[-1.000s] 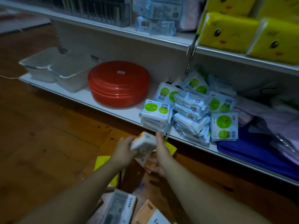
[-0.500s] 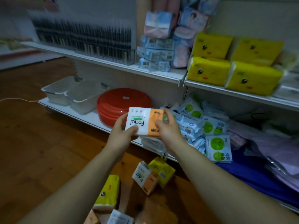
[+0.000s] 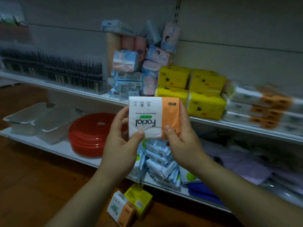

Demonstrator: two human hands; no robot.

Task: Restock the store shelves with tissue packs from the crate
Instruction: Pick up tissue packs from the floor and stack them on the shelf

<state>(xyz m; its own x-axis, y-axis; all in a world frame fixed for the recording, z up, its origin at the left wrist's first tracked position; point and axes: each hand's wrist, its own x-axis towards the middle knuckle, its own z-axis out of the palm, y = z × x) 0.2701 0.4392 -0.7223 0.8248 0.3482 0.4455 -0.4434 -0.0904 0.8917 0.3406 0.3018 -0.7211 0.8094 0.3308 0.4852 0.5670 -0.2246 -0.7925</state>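
A white and orange "Facial" tissue pack is held up in front of the shelves, its print upside down. My left hand grips its left side with the thumb on the front. My right hand grips its orange right side, thumb also on the front. Matching white and orange packs lie stacked on the middle shelf at the right, beside yellow packs. Another white and orange pack and a yellow one lie on the floor below. The crate is out of view.
Blue and pink tissue packs are stacked left of the yellow ones. The lower shelf carries clear containers, red basins, wet-wipe packs and purple and blue fabric. A rack of dark pens stands at the left.
Both hands have lifted the white and orange pack from low near the floor up to the level of the middle shelf. The view has tilted upward with it.
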